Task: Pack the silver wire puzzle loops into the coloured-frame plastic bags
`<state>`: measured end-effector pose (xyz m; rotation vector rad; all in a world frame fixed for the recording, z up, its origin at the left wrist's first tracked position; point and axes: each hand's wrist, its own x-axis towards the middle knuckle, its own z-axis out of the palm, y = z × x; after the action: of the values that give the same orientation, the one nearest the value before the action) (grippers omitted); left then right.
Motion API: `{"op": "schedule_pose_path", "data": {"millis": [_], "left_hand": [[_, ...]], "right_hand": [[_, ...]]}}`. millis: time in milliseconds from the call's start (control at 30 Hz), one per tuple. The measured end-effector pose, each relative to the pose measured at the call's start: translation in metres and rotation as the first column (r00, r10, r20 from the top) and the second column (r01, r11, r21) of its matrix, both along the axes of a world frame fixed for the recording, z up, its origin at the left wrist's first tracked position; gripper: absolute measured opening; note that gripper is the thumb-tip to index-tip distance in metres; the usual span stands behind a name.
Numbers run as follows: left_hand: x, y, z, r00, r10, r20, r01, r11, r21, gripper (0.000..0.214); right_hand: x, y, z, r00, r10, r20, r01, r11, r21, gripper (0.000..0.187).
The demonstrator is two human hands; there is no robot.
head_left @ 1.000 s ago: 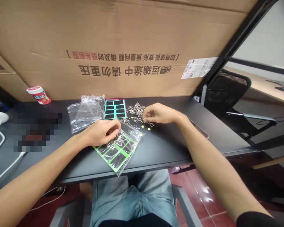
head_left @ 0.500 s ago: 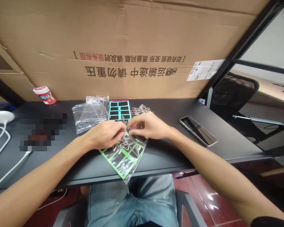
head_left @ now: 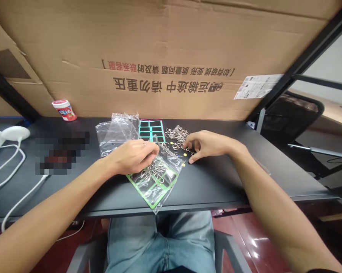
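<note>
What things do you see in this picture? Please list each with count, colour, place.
cardboard sheet: one, brown, behind desk
desk: one, black, under these things
plastic tub: one, white and red, back left
clear plastic bag: one, transparent, back centre
teal-bordered sheet: one, teal and black, right of bag
bagged sheet: one, green and clear, front of desk
wire rings: many, silver, piled right of teal-bordered sheet
cable: one, white, left on desk
left hand: one, above bagged sheet
right hand: one, fingertips beside rings
</note>
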<state>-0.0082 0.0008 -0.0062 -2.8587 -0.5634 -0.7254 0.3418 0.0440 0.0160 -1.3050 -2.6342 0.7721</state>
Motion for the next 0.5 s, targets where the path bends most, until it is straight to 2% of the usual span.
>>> {"op": "schedule_pose_path", "data": {"millis": [100,200,333,500], "left_hand": [[0.0,0.0,0.0,1.0,0.002,-0.004,-0.002,1.0,-0.001,0.007],[-0.001,0.0,0.001,1.0,0.016,-0.017,-0.016,1.0,-0.014,0.009],[-0.002,0.0,0.001,0.999,0.032,-0.039,-0.033,0.999,-0.029,0.011],[-0.003,0.001,0.0,0.999,0.032,-0.036,-0.033,0.999,-0.034,0.009]], "right_hand": [[-0.007,0.0,-0.004,0.999,0.031,-0.027,-0.032,0.998,-0.052,0.027],[-0.013,-0.001,-0.006,0.995,0.08,-0.056,-0.08,0.997,0.0,0.011],[-0.017,-0.003,-0.007,0.991,0.111,-0.072,-0.101,0.987,0.128,0.016],[-0.015,-0.003,-0.006,0.989,0.064,-0.132,-0.035,0.977,0.21,0.024]]}}
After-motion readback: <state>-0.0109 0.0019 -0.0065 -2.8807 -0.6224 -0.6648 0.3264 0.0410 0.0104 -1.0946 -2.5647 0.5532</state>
